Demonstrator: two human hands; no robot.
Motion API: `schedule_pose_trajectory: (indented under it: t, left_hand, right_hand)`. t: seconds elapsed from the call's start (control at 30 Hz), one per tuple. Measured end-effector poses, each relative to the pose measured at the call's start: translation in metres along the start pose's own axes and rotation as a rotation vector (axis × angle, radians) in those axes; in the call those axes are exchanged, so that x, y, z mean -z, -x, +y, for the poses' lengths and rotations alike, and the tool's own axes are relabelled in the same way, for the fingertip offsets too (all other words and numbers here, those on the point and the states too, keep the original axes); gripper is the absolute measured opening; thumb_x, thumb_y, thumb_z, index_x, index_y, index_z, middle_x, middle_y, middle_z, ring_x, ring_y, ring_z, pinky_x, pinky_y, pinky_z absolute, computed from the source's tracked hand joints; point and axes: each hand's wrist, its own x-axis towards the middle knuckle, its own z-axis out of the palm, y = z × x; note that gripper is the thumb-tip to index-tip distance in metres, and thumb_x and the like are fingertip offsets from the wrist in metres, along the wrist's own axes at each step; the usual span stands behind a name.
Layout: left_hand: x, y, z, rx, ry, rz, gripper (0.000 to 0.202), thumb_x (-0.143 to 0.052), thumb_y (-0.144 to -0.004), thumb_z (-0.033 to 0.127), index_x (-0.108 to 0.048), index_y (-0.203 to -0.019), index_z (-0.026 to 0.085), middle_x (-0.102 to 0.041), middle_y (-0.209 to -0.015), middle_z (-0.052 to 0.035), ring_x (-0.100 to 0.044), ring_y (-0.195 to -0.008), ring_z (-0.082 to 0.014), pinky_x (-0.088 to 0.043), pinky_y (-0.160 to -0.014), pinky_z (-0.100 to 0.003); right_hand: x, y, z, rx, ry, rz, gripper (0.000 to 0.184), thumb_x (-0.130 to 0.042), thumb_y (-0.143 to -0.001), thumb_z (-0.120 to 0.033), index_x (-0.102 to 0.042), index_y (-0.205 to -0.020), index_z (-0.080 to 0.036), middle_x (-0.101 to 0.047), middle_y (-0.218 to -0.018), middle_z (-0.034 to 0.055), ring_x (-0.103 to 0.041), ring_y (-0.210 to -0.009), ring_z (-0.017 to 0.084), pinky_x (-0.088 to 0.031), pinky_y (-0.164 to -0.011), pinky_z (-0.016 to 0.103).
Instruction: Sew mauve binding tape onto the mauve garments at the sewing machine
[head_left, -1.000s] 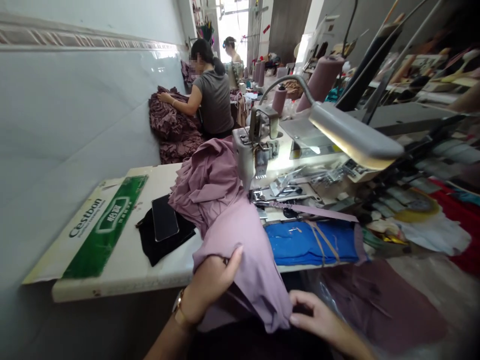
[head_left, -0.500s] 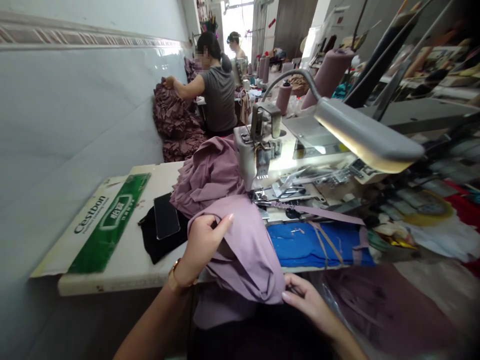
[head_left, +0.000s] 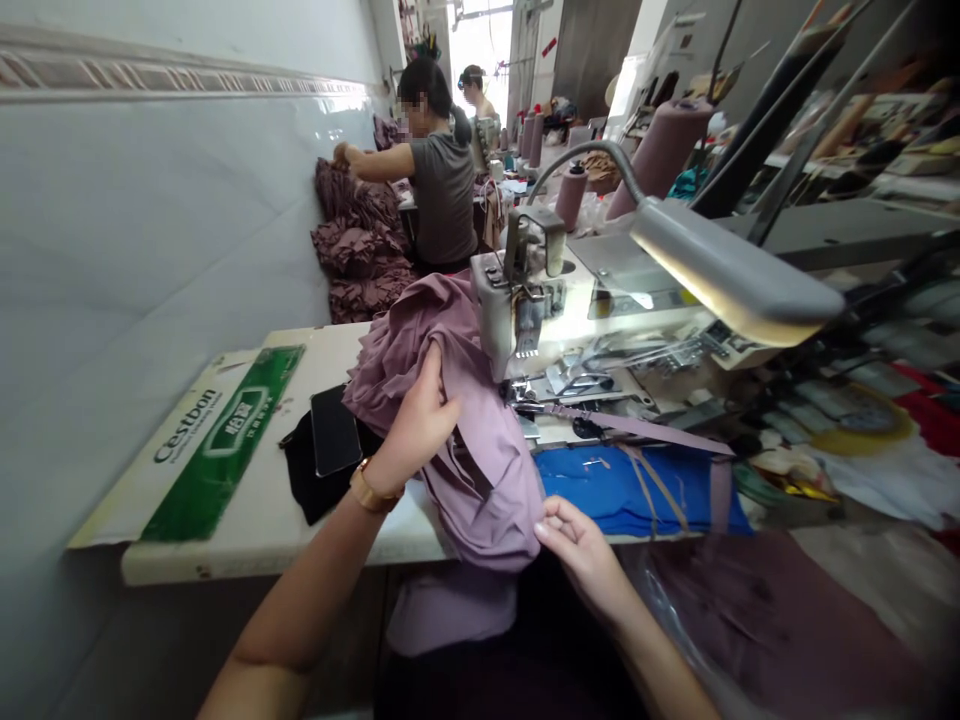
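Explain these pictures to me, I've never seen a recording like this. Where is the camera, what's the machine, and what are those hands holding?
The camera is worn on the person's head and looks forward and down, so the forearms at the bottom are their own. Their left hand, wearing a gold wristwatch, is against a mauve cloth, and their right hand pinches its edge. The machine is an industrial sewing machine, with a lamp arching over it. On the white table lie a green-and-white printed card, black fabric under what looks like a phone, and blue cloth. Farther along, a co-worker handles ruffled plum fabric.
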Motion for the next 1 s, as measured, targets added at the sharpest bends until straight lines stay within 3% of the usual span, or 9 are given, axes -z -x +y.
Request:
schedule_pose_trajectory:
  t: [0.27,0.47,0.53,0.63,0.7,0.73,0.87,0.93,1.0]
  left_hand:
    - [0.011,-0.047,0.010,-0.081,-0.408,0.022,0.073,-0.049,-0.081,0.007,-0.029,-0.150,0.015,-0.049,-0.144,-0.0141,-0.051,-0.129,-0.0286,-0.041,-0.111,-0.043]
    - [-0.001,0.027,0.027,-0.228,-0.665,-0.004,0.019,-0.047,-0.094,0.023,-0.063,-0.098,0.016,-0.066,-0.097,-0.0104,-0.061,-0.097,-0.0256,-0.049,-0.088,-0.039]
    - [-0.007,0.067,0.019,-0.174,-0.568,-0.097,0.022,-0.045,-0.096,0.025,-0.062,-0.084,0.018,-0.065,-0.085,-0.0072,-0.062,-0.085,-0.0213,-0.049,-0.080,-0.034]
    - [-0.019,0.110,-0.003,-0.012,-0.413,-0.161,0.019,-0.049,-0.095,0.029,-0.064,-0.099,0.018,-0.068,-0.099,-0.0090,-0.063,-0.096,-0.0228,-0.048,-0.086,-0.034]
    - [-0.025,0.120,-0.014,0.128,-0.318,-0.152,0.028,-0.052,-0.094,0.034,-0.062,-0.114,0.018,-0.068,-0.112,-0.0107,-0.062,-0.104,-0.0248,-0.047,-0.091,-0.037]
    - [-0.028,0.120,-0.017,0.206,-0.265,-0.153,0.032,-0.053,-0.093,0.037,-0.061,-0.118,0.018,-0.068,-0.113,-0.0108,-0.063,-0.103,-0.0254,-0.047,-0.091,-0.037]
    - [-0.032,0.103,-0.017,0.476,0.163,-0.285,0.038,-0.060,-0.088,0.045,-0.067,-0.108,0.014,-0.071,-0.101,-0.0096,-0.065,-0.094,-0.0247,-0.049,-0.088,-0.035]
    - [-0.031,0.095,-0.017,0.616,0.516,-0.363,0.033,-0.066,-0.085,0.040,-0.069,-0.102,0.012,-0.072,-0.102,-0.0096,-0.065,-0.097,-0.0234,-0.047,-0.092,-0.034]
    - [-0.028,0.091,-0.020,0.785,0.816,-0.344,0.026,-0.074,-0.078,0.030,-0.070,-0.096,0.012,-0.072,-0.099,-0.0087,-0.066,-0.096,-0.0210,-0.047,-0.095,-0.031]
  right_hand:
    - [-0.019,-0.034,-0.017,0.212,-0.161,0.087,0.053,-0.074,-0.081,-0.037,-0.048,-0.126,-0.025,-0.054,-0.074,-0.0049,-0.051,-0.063,0.011,-0.042,-0.062,0.023]
    - [-0.010,-0.027,-0.024,0.248,0.003,0.178,0.032,-0.072,-0.082,-0.038,-0.063,-0.108,-0.021,-0.066,-0.100,0.0074,-0.065,-0.092,0.021,-0.054,-0.083,0.036]
    - [0.015,-0.010,-0.028,0.310,0.169,0.400,0.026,-0.068,-0.084,-0.039,-0.066,-0.101,-0.020,-0.065,-0.108,0.0108,-0.063,-0.100,0.025,-0.055,-0.084,0.041]
    - [0.065,0.017,-0.041,0.575,0.467,1.057,0.024,-0.070,-0.081,-0.038,-0.066,-0.093,-0.018,-0.059,-0.118,0.0134,-0.056,-0.112,0.029,-0.056,-0.080,0.041]
    - [0.092,0.031,-0.049,0.625,0.570,1.206,0.032,-0.073,-0.075,-0.041,-0.067,-0.096,-0.017,-0.053,-0.129,0.0147,-0.059,-0.105,0.027,-0.056,-0.073,0.038]
    - [0.099,0.037,-0.050,0.553,0.537,1.098,0.036,-0.074,-0.074,-0.043,-0.068,-0.099,-0.018,-0.055,-0.128,0.0140,-0.063,-0.091,0.023,-0.056,-0.067,0.036]
    - [0.092,0.063,-0.029,-0.052,0.339,0.196,0.037,-0.067,-0.081,-0.049,-0.071,-0.102,-0.019,-0.070,-0.085,0.0088,-0.064,-0.062,0.019,-0.054,-0.053,0.031]
    - [0.094,0.081,-0.007,-0.204,0.377,0.036,0.035,-0.067,-0.079,-0.050,-0.074,-0.095,-0.020,-0.070,-0.074,0.0073,-0.068,-0.066,0.022,-0.056,-0.057,0.032]
    - [0.119,0.104,0.013,-0.218,0.500,0.142,0.036,-0.070,-0.071,-0.054,-0.077,-0.082,-0.021,-0.069,-0.065,0.0061,-0.065,-0.054,0.020,-0.054,-0.051,0.031]
